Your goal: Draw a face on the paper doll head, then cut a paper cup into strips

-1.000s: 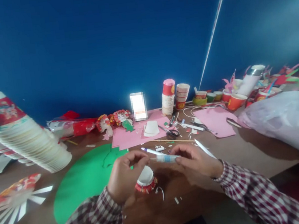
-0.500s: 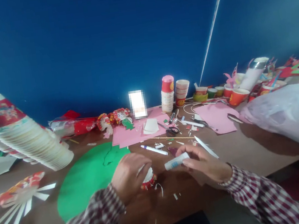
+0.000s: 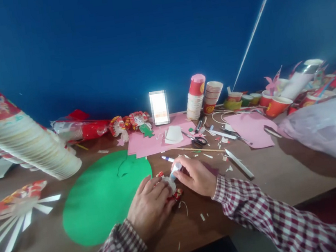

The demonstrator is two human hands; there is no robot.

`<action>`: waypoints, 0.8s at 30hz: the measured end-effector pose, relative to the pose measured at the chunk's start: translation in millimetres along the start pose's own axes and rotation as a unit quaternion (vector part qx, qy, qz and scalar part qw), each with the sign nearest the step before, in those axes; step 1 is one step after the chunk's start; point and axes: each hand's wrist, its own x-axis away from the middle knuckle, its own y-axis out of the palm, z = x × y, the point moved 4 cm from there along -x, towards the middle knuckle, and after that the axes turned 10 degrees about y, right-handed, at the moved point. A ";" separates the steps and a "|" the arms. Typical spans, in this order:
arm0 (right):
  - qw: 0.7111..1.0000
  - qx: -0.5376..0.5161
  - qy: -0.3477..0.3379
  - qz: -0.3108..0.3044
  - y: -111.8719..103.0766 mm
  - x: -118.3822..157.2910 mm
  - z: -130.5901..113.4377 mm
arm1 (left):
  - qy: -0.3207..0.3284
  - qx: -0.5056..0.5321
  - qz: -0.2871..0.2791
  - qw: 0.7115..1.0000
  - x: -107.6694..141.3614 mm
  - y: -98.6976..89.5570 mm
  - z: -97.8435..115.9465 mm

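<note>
My right hand (image 3: 195, 176) is closed round a white glue stick (image 3: 175, 169), tilted with its lower end at the white middle of a small red-edged paper craft (image 3: 171, 186). Under my left hand (image 3: 150, 206) lies that craft on the brown table; my fingers press on its left side and hide part of it. Left of my left hand is a large green paper disc (image 3: 104, 204). A pen (image 3: 167, 158) lies just behind the glue stick, partly covered by my right hand.
Tall stacked paper cups (image 3: 27, 136) lean at the left, near a strip-cut cup (image 3: 20, 205). Behind are pink sheets (image 3: 139, 144), scissors (image 3: 199, 140) and cup stacks (image 3: 195, 97). A plastic bag (image 3: 329, 129) sits right.
My right hand has moved left with the glue stick, bringing it to the craft. My left hand has lowered and spread its fingers over the craft. The view has shifted slightly.
</note>
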 end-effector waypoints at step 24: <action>0.996 0.064 -0.021 -0.064 8.3 -4.7 -2.8 | 0.004 0.000 -0.013 1.000 -0.4 0.1 1.3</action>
